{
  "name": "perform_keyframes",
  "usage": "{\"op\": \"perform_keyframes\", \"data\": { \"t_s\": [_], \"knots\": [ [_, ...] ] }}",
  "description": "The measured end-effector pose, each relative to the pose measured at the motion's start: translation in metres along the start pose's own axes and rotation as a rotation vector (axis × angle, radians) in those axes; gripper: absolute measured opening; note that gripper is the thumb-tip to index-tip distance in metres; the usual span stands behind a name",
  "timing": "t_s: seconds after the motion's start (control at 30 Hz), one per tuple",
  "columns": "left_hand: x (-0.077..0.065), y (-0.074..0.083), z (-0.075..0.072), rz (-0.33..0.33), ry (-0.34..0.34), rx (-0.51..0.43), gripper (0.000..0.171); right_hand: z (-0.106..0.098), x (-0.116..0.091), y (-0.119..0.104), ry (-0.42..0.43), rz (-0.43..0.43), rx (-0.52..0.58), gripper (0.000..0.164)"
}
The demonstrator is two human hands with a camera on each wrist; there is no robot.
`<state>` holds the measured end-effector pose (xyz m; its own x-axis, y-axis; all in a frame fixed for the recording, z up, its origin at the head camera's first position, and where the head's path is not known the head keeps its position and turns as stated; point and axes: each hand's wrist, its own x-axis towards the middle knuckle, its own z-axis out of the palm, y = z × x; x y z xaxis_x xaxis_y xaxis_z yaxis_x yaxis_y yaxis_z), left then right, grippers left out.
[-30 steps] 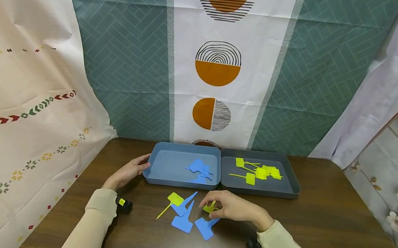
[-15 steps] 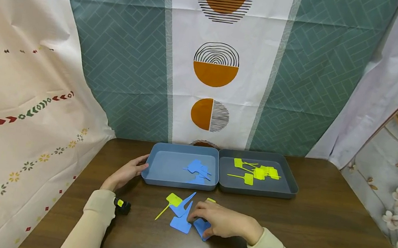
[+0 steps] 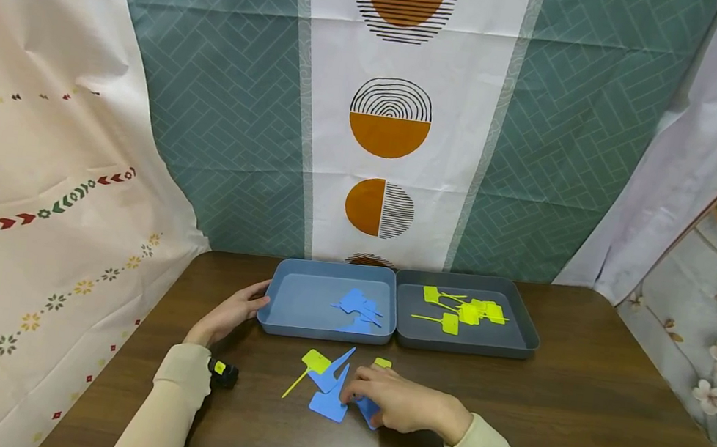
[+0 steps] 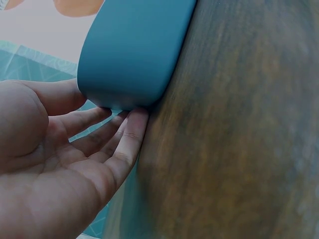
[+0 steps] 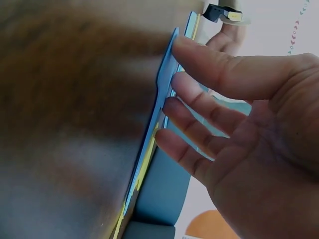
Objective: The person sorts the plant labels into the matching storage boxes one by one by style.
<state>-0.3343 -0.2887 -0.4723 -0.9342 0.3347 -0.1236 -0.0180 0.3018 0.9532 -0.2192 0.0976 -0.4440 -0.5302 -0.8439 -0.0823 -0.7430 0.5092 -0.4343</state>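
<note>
My left hand (image 3: 229,318) rests against the left end of the blue tray (image 3: 293,330). In the left wrist view its fairly straight fingers (image 4: 137,119) touch the tray's end wall from outside. My right hand (image 3: 408,400) is low over the table, thumb and fingertips on a blue T-shaped plant label (image 3: 367,410), partly covered by the hand. Left of it lie two more blue plant labels (image 3: 329,404) and a yellow plant label (image 3: 316,360). Another yellow label (image 3: 382,363) shows only its tip behind the right hand.
Several blue labels (image 3: 357,303) lie in the blue tray. A dark grey tray (image 3: 517,345) touches its right side, with several yellow labels (image 3: 471,312) inside. Patterned cloth (image 3: 236,128) hangs behind the brown wooden table (image 3: 578,396).
My right hand has moved left and toward the front, from above the yellow label onto the blue one. It shifts little in the last half second. The left hand stays at the tray.
</note>
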Motion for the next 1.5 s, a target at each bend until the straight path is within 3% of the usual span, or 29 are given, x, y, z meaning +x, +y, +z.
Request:
{"op": "perform_keyframes", "data": {
  "t_s": [0.77,1.0,1.2,1.5],
  "knots": [
    [-0.0003,-0.0012,-0.0002,-0.001,-0.005,-0.014,0.060,0.0016,0.0012,0.0085,-0.015,0.027,0.139,0.051],
    [-0.0013,0.0021,0.0000,0.001,-0.003,-0.007,0.059,-0.0018,0.0015,0.0099,-0.019,0.008,0.116,0.044],
    [-0.0012,0.0017,0.0003,-0.007,-0.001,-0.004,0.059,-0.0029,-0.0007,0.0086,-0.038,0.006,0.118,0.056],
    [0.0004,-0.0004,-0.0007,-0.001,-0.001,-0.002,0.060,-0.0015,0.0006,0.0098,-0.026,0.017,0.146,0.057]
  ]
}}
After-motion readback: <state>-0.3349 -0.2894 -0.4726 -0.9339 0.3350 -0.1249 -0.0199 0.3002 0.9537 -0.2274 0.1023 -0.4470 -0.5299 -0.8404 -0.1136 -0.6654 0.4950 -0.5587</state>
